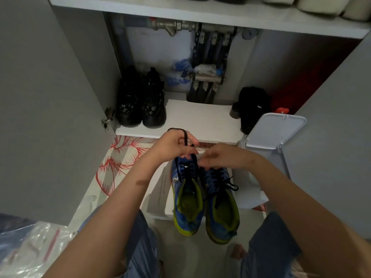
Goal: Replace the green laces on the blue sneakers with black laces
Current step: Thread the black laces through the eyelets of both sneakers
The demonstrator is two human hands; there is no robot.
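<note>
Hold black lace [184, 136] taut in pinching left hand [174, 145] above left sneaker [187, 199]; thread evenly with curled right hand [219, 155], grip there unclear.

The toes of the blue mesh sneakers with yellow-green lining [188, 199] lay hidden under the left hand [173, 145] and the right hand [217, 156]. The flat black lace [185, 137] vanished into the left hand's curled fingers, its end unseen. The right hand's fingertips [202, 163] were blurred, so any hold on the lace could not be told. Print on the white box [160, 189] left of the shoes was too small to read. The far edge cut off the pale rounded containers [321, 6]. The clear plastic bag [24, 251] at near left was blurred and cropped.
</note>
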